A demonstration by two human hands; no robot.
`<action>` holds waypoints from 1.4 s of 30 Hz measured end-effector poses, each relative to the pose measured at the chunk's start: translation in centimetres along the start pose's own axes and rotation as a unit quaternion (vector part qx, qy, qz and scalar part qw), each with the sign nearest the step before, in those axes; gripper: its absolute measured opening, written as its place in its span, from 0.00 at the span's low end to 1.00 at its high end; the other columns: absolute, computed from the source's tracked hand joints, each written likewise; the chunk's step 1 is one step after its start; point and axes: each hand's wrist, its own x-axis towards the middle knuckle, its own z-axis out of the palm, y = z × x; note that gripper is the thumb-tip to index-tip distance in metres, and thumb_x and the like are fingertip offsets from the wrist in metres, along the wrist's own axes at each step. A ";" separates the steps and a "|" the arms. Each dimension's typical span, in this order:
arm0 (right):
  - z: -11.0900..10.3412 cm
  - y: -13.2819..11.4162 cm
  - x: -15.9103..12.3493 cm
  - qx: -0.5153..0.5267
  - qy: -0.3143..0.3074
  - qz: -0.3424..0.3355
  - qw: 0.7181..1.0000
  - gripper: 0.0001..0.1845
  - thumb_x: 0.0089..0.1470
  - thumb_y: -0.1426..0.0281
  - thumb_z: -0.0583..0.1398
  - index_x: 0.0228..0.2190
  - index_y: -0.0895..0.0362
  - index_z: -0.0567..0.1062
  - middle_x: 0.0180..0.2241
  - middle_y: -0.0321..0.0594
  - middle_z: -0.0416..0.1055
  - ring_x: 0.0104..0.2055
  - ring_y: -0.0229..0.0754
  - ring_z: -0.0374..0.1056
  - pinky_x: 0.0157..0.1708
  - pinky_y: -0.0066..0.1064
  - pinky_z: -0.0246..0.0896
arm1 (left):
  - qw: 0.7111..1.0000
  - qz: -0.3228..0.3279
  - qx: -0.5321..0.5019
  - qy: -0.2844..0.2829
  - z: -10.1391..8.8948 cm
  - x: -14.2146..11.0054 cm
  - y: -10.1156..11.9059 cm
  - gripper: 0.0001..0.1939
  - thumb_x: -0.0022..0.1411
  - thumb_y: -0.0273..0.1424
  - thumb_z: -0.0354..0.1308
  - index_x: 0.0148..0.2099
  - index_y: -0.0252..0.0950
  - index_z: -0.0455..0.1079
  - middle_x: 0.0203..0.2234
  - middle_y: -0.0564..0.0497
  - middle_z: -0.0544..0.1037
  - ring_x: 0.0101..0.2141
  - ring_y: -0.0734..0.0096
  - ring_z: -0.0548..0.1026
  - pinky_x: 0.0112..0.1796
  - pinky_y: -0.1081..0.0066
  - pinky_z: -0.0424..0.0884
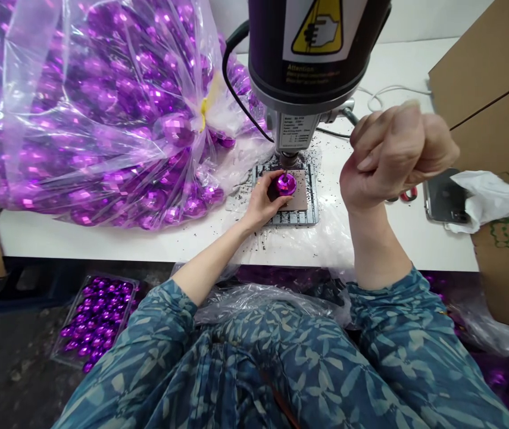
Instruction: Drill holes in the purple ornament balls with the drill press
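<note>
A small purple faceted ball (286, 186) sits on the flat plate (299, 201) of a bench drill press (308, 77). My left hand (263, 201) is closed on the ball from the left, thumb and fingers at its sides. The drill bit (285, 173) comes down onto the top of the ball; whether it has entered cannot be seen clearly. To the right of the drill, my right hand (397, 155) is raised in a fist around the feed lever (349, 113). Most of that lever is hidden by the fingers.
A big clear bag of purple balls (102, 119), tied in yellow, fills the left. Dark shavings are scattered round the drill base (312, 217). At right lie a phone (446, 196), crumpled tissue (495, 196) and a cardboard box (495, 77). Below left stands a tray of balls (63, 351).
</note>
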 end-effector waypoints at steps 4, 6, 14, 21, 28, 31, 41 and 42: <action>-1.2 1.0 -1.0 -0.016 -0.005 0.004 1.000 0.37 0.59 0.42 0.60 0.17 0.53 0.51 0.15 0.30 0.33 0.17 0.30 0.37 0.20 0.36 0.42 | 1.000 -0.009 0.001 0.003 0.1 0.0 0.0 0.32 0.62 0.35 0.73 0.64 0.42 0.66 0.57 0.42 0.79 0.56 0.52 0.78 0.58 0.51 0.76; -1.5 0.8 -1.2 0.005 -0.017 0.008 1.000 0.37 0.60 0.45 0.61 0.16 0.53 0.51 0.14 0.30 0.36 0.17 0.30 0.40 0.21 0.35 0.45 | 1.000 -0.013 0.004 0.006 0.2 0.0 0.0 0.33 0.61 0.35 0.74 0.64 0.42 0.66 0.57 0.42 0.79 0.57 0.51 0.77 0.58 0.50 0.76; -1.6 0.2 -1.5 0.093 -0.048 -0.020 0.994 0.43 0.58 0.54 0.65 0.10 0.58 0.44 0.08 0.30 0.40 0.11 0.29 0.39 0.17 0.35 0.38 | 1.000 -0.016 0.008 0.003 0.3 0.0 -0.2 0.32 0.63 0.39 0.74 0.65 0.43 0.67 0.58 0.41 0.78 0.59 0.51 0.77 0.60 0.50 0.75; 2.6 -2.9 4.5 0.102 -0.057 0.098 0.988 0.28 0.63 0.70 0.60 0.15 0.54 0.55 0.11 0.27 0.48 0.13 0.27 0.47 0.17 0.30 0.36 | 0.998 -0.058 -0.001 0.020 0.5 0.1 1.1 0.33 0.61 0.35 0.74 0.64 0.41 0.66 0.57 0.41 0.79 0.57 0.52 0.79 0.58 0.51 0.77; 4.2 -3.6 7.7 0.120 -0.090 0.258 0.955 0.28 0.65 0.80 0.52 0.15 0.52 0.55 0.11 0.25 0.45 0.11 0.26 0.45 0.14 0.28 0.30 | 0.998 -0.050 -0.001 -0.023 -3.9 -3.9 7.3 0.25 0.63 0.39 0.74 0.59 0.42 0.73 0.51 0.44 0.82 0.48 0.59 0.82 0.49 0.55 0.81; 4.1 -3.2 7.3 0.144 -0.072 0.241 0.957 0.27 0.66 0.79 0.51 0.16 0.52 0.56 0.10 0.25 0.45 0.11 0.27 0.44 0.13 0.30 0.28 | 0.959 -0.015 -0.003 -0.282 -5.5 -8.6 10.3 0.23 0.65 0.41 0.72 0.61 0.47 0.76 0.50 0.45 0.83 0.47 0.58 0.84 0.48 0.58 0.83; 4.1 -3.0 7.3 0.153 -0.065 0.212 0.963 0.26 0.63 0.79 0.56 0.16 0.51 0.57 0.10 0.26 0.49 0.11 0.28 0.46 0.14 0.31 0.31 | 0.971 0.059 0.161 -0.167 -8.8 -6.0 5.3 0.13 0.76 0.30 0.53 0.55 0.40 0.77 0.43 0.45 0.84 0.43 0.61 0.83 0.45 0.60 0.83; 4.1 -3.0 7.3 0.157 -0.059 0.213 0.963 0.27 0.63 0.79 0.56 0.16 0.52 0.57 0.10 0.26 0.48 0.11 0.28 0.45 0.14 0.31 0.30 | 0.971 0.048 0.206 -0.109 -9.5 -3.1 3.5 0.14 0.74 0.27 0.52 0.53 0.39 0.78 0.43 0.43 0.83 0.44 0.58 0.82 0.46 0.56 0.82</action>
